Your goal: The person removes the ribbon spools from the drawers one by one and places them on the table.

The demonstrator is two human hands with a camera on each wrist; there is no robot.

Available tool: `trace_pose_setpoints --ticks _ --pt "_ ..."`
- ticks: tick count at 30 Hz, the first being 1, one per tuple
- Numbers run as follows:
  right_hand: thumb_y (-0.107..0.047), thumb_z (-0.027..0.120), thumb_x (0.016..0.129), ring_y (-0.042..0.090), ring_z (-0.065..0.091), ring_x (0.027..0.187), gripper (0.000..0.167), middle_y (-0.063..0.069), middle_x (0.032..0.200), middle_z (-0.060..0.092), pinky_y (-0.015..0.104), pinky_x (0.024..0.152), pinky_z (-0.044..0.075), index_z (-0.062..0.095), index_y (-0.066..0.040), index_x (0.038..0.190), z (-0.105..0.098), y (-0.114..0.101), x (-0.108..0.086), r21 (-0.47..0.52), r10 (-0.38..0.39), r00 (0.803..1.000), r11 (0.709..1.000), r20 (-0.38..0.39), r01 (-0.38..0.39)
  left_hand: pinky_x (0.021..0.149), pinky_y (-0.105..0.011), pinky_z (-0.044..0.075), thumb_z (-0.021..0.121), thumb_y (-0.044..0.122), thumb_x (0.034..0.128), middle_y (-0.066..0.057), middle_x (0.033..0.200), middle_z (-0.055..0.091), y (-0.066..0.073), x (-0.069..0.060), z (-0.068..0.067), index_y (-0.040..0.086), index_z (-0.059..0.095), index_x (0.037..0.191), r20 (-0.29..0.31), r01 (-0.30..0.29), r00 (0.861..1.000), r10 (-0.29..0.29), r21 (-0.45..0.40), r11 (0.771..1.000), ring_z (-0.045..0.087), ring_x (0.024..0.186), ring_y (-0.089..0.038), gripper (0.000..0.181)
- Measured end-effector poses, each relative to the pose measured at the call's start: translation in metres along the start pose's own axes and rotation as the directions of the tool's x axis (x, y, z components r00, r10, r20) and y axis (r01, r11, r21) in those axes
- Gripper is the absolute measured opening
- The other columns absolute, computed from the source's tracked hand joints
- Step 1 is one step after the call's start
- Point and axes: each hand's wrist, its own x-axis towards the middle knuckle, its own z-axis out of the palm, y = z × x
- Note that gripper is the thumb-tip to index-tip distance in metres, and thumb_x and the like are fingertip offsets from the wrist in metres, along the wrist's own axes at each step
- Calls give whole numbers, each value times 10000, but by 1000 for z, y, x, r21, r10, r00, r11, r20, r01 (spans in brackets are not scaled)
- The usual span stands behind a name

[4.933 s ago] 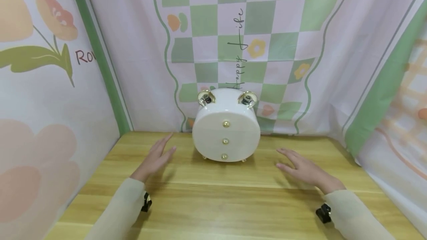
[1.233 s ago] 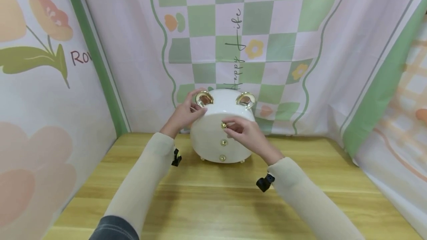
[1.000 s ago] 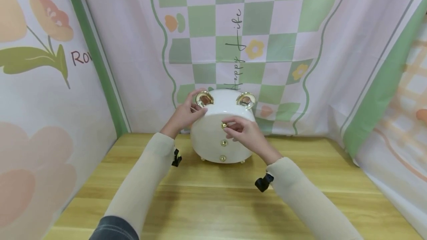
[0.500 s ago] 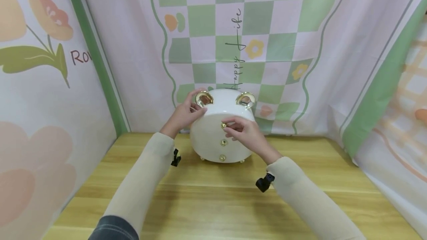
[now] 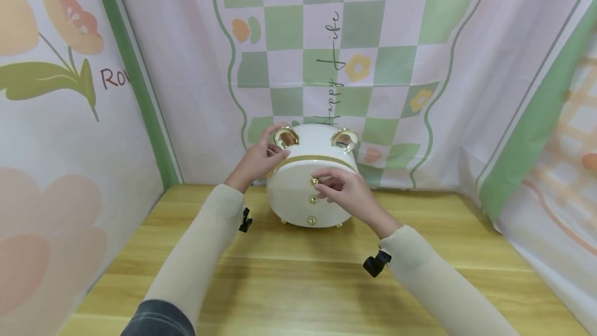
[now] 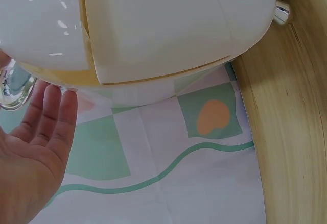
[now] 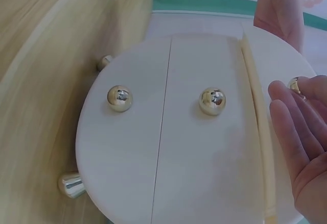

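Note:
A white rounded drawer box (image 5: 317,139) with gold ears, gold feet and gold knobs stands on the table. Its top drawer (image 5: 294,172) is slightly out, and a gold-coloured strip (image 5: 322,158) shows behind the drawer front; in the right wrist view a yellowish gap edge (image 7: 259,117) runs beside it. With thumb and fingers, my right hand (image 5: 350,190) pinches the top knob (image 5: 314,181). My left hand (image 5: 258,162) grips the box's upper left side around the left ear (image 5: 286,138), thumb in front. The middle knob (image 7: 212,101) and bottom knob (image 7: 119,98) are untouched.
The wooden table (image 5: 298,289) extends in front of the box and to both sides. A checked curtain (image 5: 322,66) hangs close behind the box. Printed cloth (image 5: 56,144) stands on the left, with more curtain on the right.
Both hands came from the table's sides to the box earlier. Since half a second ago, the right hand has drawn the top drawer slightly toward me; the left hand has stayed put.

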Motion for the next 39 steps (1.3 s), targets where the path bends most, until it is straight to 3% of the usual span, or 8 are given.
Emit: trace_pose_setpoints --ticks 5,13,21,27,34,39 --pt "-169 701 961 349 719 848 271 132 1018 735 352 673 591 688 -129 1229 1 -7 -7 0 -2 1000 1000 11 2 825 -399 552 672 308 981 -83 1035 655 0 1 0 344 254 1571 2 -3 1000 3 1 1000 635 952 -234 723" --pt "-153 703 958 250 727 808 262 156 984 734 328 670 590 692 -125 1218 4 -15 -17 -18 -33 999 999 8 33 831 -409 545 661 324 985 -76 1048 652 0 1 0 337 249 1576 -1 6 1000 -6 16 1000 628 953 -234 720" --pt "-148 705 955 199 724 769 246 17 953 740 324 649 588 704 -148 1201 7 -22 -28 -60 -63 998 996 -2 62 822 -400 543 657 332 987 -58 1038 650 -1 1 1 347 248 1574 -4 7 1000 -6 19 1000 625 943 -218 715" --pt "-171 703 956 115 706 733 233 1 940 737 312 620 581 700 -191 1188 9 -23 -34 -80 -118 993 990 9 118 798 -407 547 653 330 989 -64 1041 648 -1 1 1 342 248 1574 -4 3 1000 -3 21 1000 625 932 -229 712" --pt "-140 715 947 155 714 745 232 -55 914 731 299 620 585 705 -178 1176 12 -30 -43 -84 -126 992 988 12 126 797 -404 545 654 322 990 -69 1038 647 -1 1 1 343 245 1575 0 3 1000 -3 15 1000 624 929 -231 714" --pt "-130 716 945 127 715 751 241 -14 931 743 285 636 585 701 -161 1183 13 -33 -48 -106 -154 988 982 19 155 811 -399 543 653 318 992 -72 1035 649 -2 1 1 336 246 1576 0 1 1000 -1 13 1000 624 935 -230 712"
